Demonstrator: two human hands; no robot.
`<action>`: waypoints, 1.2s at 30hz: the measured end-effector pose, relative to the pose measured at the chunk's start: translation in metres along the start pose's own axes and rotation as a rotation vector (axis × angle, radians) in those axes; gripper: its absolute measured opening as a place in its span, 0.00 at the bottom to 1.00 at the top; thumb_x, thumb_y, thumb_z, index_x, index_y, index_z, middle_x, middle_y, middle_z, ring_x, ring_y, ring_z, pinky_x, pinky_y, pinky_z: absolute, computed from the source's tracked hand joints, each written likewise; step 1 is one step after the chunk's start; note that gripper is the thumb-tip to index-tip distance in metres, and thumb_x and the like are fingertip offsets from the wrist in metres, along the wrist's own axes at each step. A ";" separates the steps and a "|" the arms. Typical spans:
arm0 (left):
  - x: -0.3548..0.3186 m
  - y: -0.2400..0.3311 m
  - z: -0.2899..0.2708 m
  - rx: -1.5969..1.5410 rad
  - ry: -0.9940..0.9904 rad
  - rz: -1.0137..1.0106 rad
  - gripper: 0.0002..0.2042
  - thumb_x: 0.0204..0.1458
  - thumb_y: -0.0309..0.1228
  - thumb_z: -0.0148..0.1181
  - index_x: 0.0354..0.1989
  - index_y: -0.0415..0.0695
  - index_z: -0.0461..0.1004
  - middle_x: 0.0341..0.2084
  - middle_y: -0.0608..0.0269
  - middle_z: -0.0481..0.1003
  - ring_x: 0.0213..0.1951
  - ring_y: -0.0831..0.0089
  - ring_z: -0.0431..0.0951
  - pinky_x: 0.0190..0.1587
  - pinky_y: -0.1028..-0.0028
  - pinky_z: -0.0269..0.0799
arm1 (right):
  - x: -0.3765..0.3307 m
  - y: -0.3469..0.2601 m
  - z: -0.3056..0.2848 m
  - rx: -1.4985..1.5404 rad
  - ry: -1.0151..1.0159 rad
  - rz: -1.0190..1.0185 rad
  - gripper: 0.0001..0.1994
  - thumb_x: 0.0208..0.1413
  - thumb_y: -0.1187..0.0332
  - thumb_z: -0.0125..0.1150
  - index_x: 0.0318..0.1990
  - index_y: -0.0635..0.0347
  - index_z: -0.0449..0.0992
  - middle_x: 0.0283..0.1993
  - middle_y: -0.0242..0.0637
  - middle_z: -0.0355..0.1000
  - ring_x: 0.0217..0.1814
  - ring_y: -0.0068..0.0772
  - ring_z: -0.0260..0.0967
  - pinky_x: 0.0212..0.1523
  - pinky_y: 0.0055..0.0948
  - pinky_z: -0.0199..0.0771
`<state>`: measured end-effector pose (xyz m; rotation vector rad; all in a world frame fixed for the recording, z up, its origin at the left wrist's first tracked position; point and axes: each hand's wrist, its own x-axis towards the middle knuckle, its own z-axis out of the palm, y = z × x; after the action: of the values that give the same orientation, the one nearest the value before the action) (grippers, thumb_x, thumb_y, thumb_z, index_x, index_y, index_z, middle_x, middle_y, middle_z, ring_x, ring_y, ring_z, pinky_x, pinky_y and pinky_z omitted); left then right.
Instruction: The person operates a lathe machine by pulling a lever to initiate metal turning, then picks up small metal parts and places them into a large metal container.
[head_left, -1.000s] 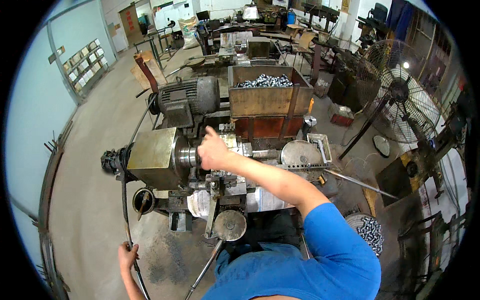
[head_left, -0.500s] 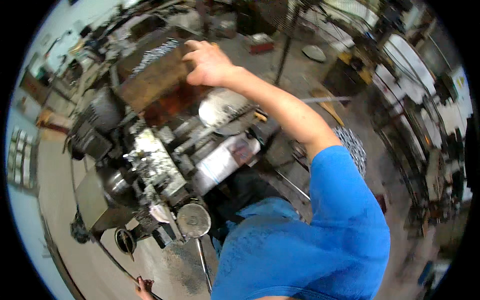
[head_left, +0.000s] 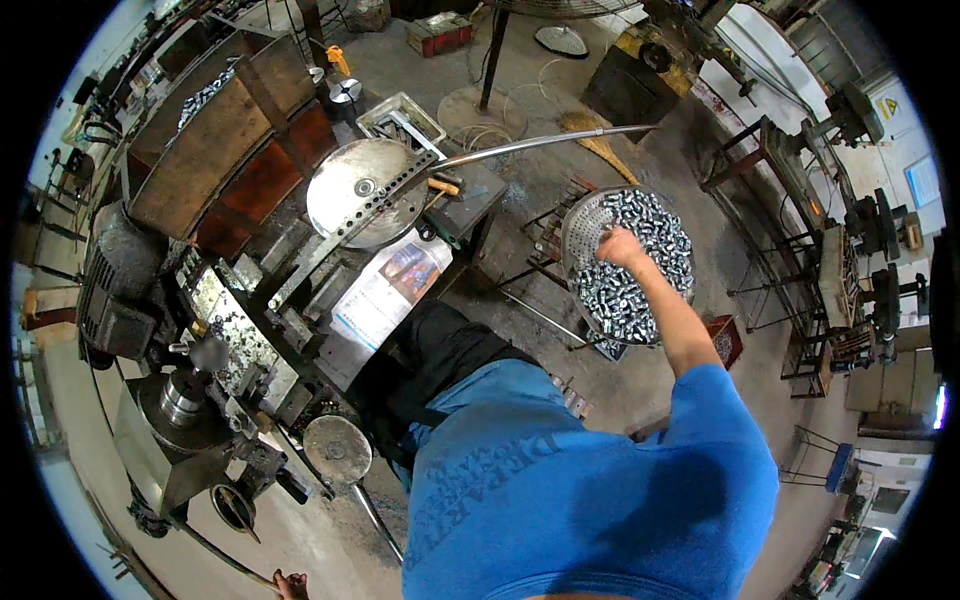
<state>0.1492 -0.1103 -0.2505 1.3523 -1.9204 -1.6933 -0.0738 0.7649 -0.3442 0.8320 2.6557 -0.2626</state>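
Observation:
My right hand (head_left: pixel 622 246) reaches out to the right into a round perforated metal basket (head_left: pixel 577 215) heaped with small shiny metal cylinders (head_left: pixel 655 225). Its fingers curl down onto the pile; whether they hold any piece is hidden. My left hand (head_left: pixel 290 584) shows only as fingers at the bottom edge, closed on the end of a thin lever rod (head_left: pixel 225 560) that runs out from the grey machine (head_left: pixel 185 405) on my left. My blue shirt fills the lower middle of the view.
A round steel disc (head_left: pixel 358 190) with a long curved bar (head_left: pixel 540 146) lies on the bench, beside a folded paper (head_left: pixel 385 290). A brown metal bin (head_left: pixel 205 150) of parts stands behind. A handwheel (head_left: pixel 337 450) juts toward me. Metal racks (head_left: pixel 790 200) line the right.
My right hand left the top of the machine, swung past the brown bin and now rests in the basket of cylinders on my right. My head turned right with it.

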 end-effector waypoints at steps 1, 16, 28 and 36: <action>0.002 -0.003 -0.002 -0.012 0.000 -0.003 0.17 0.48 0.38 0.60 0.41 0.38 0.71 0.18 0.57 0.71 0.22 0.67 0.71 0.29 0.66 0.72 | -0.001 0.001 0.011 0.037 -0.022 0.019 0.19 0.38 0.59 0.53 0.36 0.61 0.76 0.44 0.52 0.71 0.49 0.44 0.68 0.51 0.32 0.68; 0.003 -0.004 -0.014 0.006 0.027 -0.026 0.18 0.49 0.40 0.60 0.41 0.39 0.69 0.20 0.62 0.70 0.24 0.72 0.71 0.29 0.71 0.70 | 0.026 0.000 0.038 -0.016 -0.112 0.075 0.26 0.39 0.60 0.56 0.46 0.69 0.68 0.51 0.55 0.65 0.55 0.47 0.63 0.55 0.34 0.64; -0.043 0.105 0.033 1.033 0.043 0.480 0.18 0.48 0.38 0.60 0.43 0.38 0.71 0.22 0.56 0.73 0.27 0.69 0.72 0.31 0.70 0.69 | 0.048 0.012 0.022 -0.125 0.297 -0.520 0.08 0.36 0.68 0.54 0.23 0.59 0.77 0.29 0.43 0.74 0.30 0.44 0.71 0.35 0.30 0.72; -0.098 0.168 0.253 -0.032 -0.475 0.472 0.15 0.54 0.33 0.52 0.41 0.31 0.70 0.24 0.58 0.76 0.29 0.71 0.76 0.38 0.74 0.69 | -0.168 -0.303 -0.084 0.935 -0.324 -1.411 0.22 0.25 0.62 0.58 0.35 0.60 0.79 0.43 0.42 0.67 0.46 0.36 0.65 0.48 0.30 0.62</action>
<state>-0.0531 0.1107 -0.1413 0.4367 -2.2070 -1.8819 -0.1432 0.4560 -0.1818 -1.0034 2.1960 -1.7919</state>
